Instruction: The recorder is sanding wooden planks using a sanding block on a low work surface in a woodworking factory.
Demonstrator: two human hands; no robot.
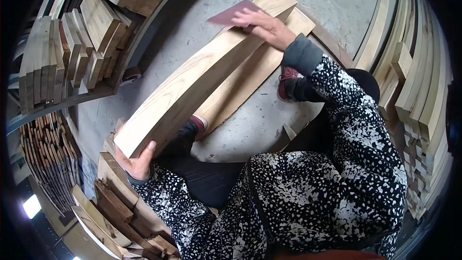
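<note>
A long, thick wooden board (185,84) slants from near left to far right across my lap. My left hand (137,161) grips its near end from below, the thumb up along the side. Toward the far end, my right hand (267,26) holds a reddish-brown sheet of sandpaper (231,13) against the board's upper face. The fingers lie over the sheet and are slightly blurred; what is under the palm is hidden. Beneath the held board, a second wide wooden board (240,84) rests lower down, its far end on a cross strip of wood (332,45).
Stacked wooden blocks (43,62) fill a rack at the left, with thin strips (48,159) below. Rough offcuts (115,202) lie by my left arm. More stacked boards (428,91) stand along the right. My shoes (288,83) are on the concrete floor (332,0).
</note>
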